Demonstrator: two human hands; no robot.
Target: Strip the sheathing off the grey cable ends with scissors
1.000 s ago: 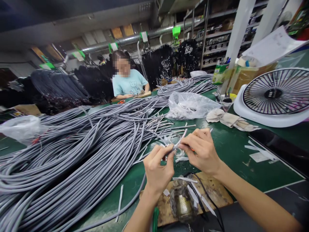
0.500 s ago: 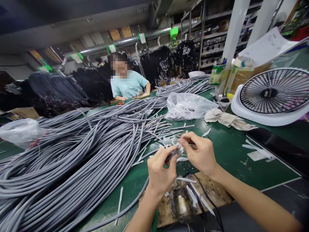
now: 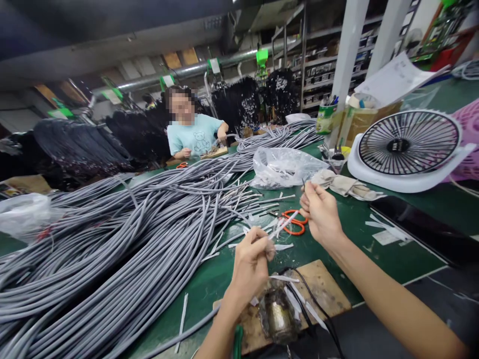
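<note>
My left hand (image 3: 254, 254) is closed on the end of a grey cable (image 3: 198, 326), which runs up behind the wrist; the held end is mostly hidden by the fingers. A thin white strip (image 3: 286, 224) slants from these fingers up toward my right hand (image 3: 320, 212). That hand is closed higher up, with a thin dark tip (image 3: 303, 182) poking out above the fingers; its kind is hidden. Orange-handled scissors (image 3: 299, 230) lie on the table just behind the strip. White scraps (image 3: 283, 247) are scattered around them.
Bundled grey cables (image 3: 123, 259) cover the left. Below my hands, a metal pot-like piece (image 3: 279, 314) sits on a wooden board (image 3: 337, 289) with black cords. Plastic bag (image 3: 286, 167), cloth glove (image 3: 346, 184), fan (image 3: 407, 144) and black phone-like slab (image 3: 419, 227) lie right. A co-worker (image 3: 196, 134) sits opposite.
My hands were together at the cable end; the right has moved up and right, away from the left. The white strip and orange scissors now show between them. The co-worker's arm has lifted.
</note>
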